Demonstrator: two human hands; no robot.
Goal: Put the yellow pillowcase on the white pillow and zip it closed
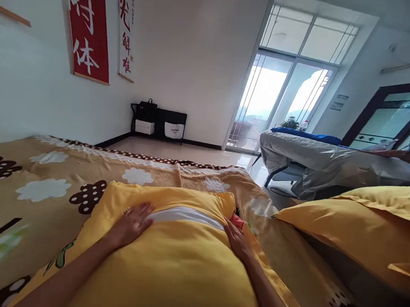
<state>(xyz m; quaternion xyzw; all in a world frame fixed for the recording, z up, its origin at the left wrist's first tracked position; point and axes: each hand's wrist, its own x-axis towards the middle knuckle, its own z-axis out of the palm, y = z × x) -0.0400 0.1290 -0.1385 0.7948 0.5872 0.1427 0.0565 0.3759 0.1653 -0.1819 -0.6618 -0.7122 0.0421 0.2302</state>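
Observation:
A yellow pillow [167, 269] in a pillowcase lies in front of me on the patterned bed cover. Across its far part the case gapes, and a strip of white inner pillow [182, 215] shows there. My left hand [130, 223] rests flat on the yellow cloth at the left end of this strip, fingers stretched out. At the strip's right end, my right hand [237, 237] presses on the pillow with its fingers extended. A small red item [237, 221] peeks out beside my right fingers; its kind is unclear.
The tan bed cover [47, 217] carries clouds and dotted shapes. More yellow pillows [369, 232] are stacked at the right. Beyond stands a table under a grey cloth [314, 155]. By the far wall is a low black stand [161, 117] with a white box and bag.

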